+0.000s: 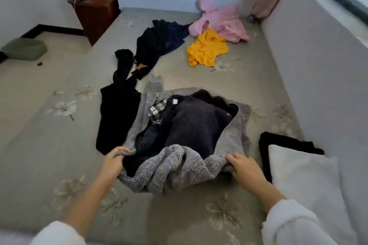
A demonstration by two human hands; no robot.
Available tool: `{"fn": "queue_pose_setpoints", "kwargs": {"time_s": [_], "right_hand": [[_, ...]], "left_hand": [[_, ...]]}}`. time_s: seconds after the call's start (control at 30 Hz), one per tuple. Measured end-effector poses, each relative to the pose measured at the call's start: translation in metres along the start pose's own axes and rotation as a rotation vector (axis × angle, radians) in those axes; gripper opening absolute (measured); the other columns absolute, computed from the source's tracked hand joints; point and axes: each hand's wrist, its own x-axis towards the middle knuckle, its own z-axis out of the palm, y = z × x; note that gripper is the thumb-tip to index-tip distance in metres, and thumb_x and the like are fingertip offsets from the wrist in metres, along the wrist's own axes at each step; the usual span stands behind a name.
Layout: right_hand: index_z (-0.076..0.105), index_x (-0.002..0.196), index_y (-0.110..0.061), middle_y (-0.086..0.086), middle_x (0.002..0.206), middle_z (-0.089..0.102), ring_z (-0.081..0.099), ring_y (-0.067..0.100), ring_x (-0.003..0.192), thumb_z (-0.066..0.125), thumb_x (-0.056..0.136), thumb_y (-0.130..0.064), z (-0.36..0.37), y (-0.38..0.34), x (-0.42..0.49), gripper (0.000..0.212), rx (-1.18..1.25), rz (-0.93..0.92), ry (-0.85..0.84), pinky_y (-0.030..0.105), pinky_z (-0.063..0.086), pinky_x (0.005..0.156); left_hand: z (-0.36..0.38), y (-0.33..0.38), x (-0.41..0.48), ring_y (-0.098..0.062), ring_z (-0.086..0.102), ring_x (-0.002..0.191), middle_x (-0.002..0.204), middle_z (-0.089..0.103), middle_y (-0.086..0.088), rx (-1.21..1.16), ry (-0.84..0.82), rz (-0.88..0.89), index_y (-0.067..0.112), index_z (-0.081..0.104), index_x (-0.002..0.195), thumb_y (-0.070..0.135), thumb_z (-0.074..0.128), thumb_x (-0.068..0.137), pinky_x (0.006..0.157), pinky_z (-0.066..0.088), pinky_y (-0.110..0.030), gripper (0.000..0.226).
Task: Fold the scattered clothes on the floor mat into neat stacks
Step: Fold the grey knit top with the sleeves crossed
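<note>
though blurred, both hands' (113, 160) grip on grey knit (169, 167)

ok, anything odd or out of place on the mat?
Nothing damaged or spilled. Clothes lie unfolded: crumpled yellow top, pink hooded jacket, black garments. Both hands grip the grey knit sweater, bunched around dark clothes.

Knit garment (179, 167): speckled grey
Lining (195, 123): black
Mat (49, 155): grey-green, pale flowers
Top (207, 49): yellow
Jacket (223, 21): pink
Pillow (302, 181): white
Sleeves (288, 224): white
</note>
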Motion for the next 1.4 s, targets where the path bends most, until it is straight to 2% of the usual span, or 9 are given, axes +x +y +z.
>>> {"fn": "queue_pose_setpoints", "kwargs": {"time_s": [0.2, 0.43, 0.53, 0.77, 1.0, 1.13, 1.23, 1.33, 1.4], "right_hand": [[0.038, 0.135, -0.03, 0.004, 0.127, 0.044, 0.04, 0.024, 0.126, 0.048, 0.091, -0.022, 0.071, -0.031, -0.03, 0.045, 0.045, 0.082, -0.306, 0.043, 0.033, 0.101], [0.062, 0.103, -0.025, 0.004, 0.117, 0.06, 0.053, 0.026, 0.115, 0.05, 0.082, -0.02, 0.085, -0.026, -0.029, 0.025, 0.115, 0.086, -0.613, 0.041, 0.041, 0.095], [0.067, 0.108, -0.021, 0.004, 0.118, 0.065, 0.058, 0.025, 0.112, 0.048, 0.08, -0.012, 0.098, -0.027, -0.02, 0.035, 0.306, 0.215, -0.711, 0.031, 0.047, 0.091], [0.044, 0.13, -0.009, 0.014, 0.126, 0.051, 0.052, 0.031, 0.113, 0.057, 0.089, -0.021, 0.13, -0.038, 0.056, 0.045, 0.545, 0.515, -0.272, 0.037, 0.044, 0.09], [0.024, 0.14, -0.009, 0.016, 0.13, 0.036, 0.047, 0.037, 0.114, 0.065, 0.086, -0.032, 0.153, -0.048, 0.13, 0.071, 0.453, 0.773, 0.057, 0.045, 0.046, 0.081], [0.04, 0.135, -0.011, 0.014, 0.125, 0.053, 0.055, 0.036, 0.109, 0.057, 0.086, -0.014, 0.153, -0.025, 0.141, 0.052, 0.723, 0.942, 0.176, 0.041, 0.043, 0.086], [0.068, 0.094, -0.015, 0.006, 0.089, 0.065, 0.056, 0.025, 0.09, 0.053, 0.08, -0.012, 0.121, -0.005, 0.155, 0.021, 1.116, 1.157, 0.337, 0.035, 0.042, 0.08], [0.071, 0.081, -0.021, -0.006, 0.079, 0.069, 0.06, 0.017, 0.081, 0.045, 0.055, -0.009, 0.08, -0.003, 0.166, 0.039, 1.564, 0.954, 0.483, 0.031, 0.046, 0.071], [0.073, 0.104, -0.013, -0.004, 0.095, 0.07, 0.06, 0.01, 0.092, 0.046, 0.049, -0.009, 0.071, -0.014, 0.168, 0.062, 1.562, 0.642, 0.357, 0.028, 0.045, 0.078]], "left_hand": [[0.026, -0.059, -0.026, -0.01, 0.034, 0.037, 0.06, 0.049, -0.007, 0.237, -0.171, -0.094, 0.008, 0.057, 0.074, -0.018, 0.028, 0.085, 0.038, 0.023, -0.02, 0.04], [0.019, -0.088, -0.037, -0.022, 0.059, 0.081, 0.091, 0.066, -0.006, 0.593, -0.48, -0.093, 0.011, 0.065, 0.079, -0.016, 0.038, 0.081, 0.058, 0.043, -0.022, 0.038], [0.03, -0.104, -0.028, -0.015, 0.058, 0.094, 0.113, 0.064, -0.004, 0.749, -0.696, -0.207, 0.014, 0.063, 0.11, 0.001, 0.052, 0.089, 0.07, 0.043, -0.016, 0.027], [0.079, -0.112, 0.063, -0.033, 0.057, 0.11, 0.13, 0.055, -0.016, 0.599, -0.233, -0.011, 0.006, 0.047, 0.133, 0.013, 0.059, 0.087, 0.097, 0.044, -0.038, 0.048], [0.124, -0.12, 0.168, -0.032, 0.048, 0.124, 0.138, 0.048, -0.017, 0.324, -0.075, -0.104, 0.006, 0.027, 0.144, 0.027, 0.068, 0.085, 0.105, 0.039, -0.041, 0.075], [0.128, -0.111, 0.188, -0.025, 0.059, 0.072, 0.099, 0.063, -0.013, 0.248, -0.071, -0.156, 0.009, 0.041, 0.137, 0.018, 0.063, 0.087, 0.067, 0.048, -0.033, 0.056], [0.133, -0.07, 0.196, -0.017, 0.052, 0.066, 0.086, 0.064, -0.001, 0.058, -0.056, -0.119, 0.022, 0.058, 0.124, 0.016, 0.055, 0.084, 0.059, 0.041, -0.03, 0.04], [0.15, -0.003, 0.195, -0.002, 0.057, 0.064, 0.068, 0.067, 0.016, -0.106, -0.072, 0.081, 0.039, 0.071, 0.078, 0.015, 0.052, 0.077, 0.054, 0.044, -0.017, 0.031], [0.172, 0.029, 0.191, -0.003, 0.062, 0.074, 0.081, 0.072, 0.009, -0.224, -0.273, 0.23, 0.028, 0.072, 0.095, 0.014, 0.051, 0.072, 0.066, 0.049, -0.015, 0.034]]}}
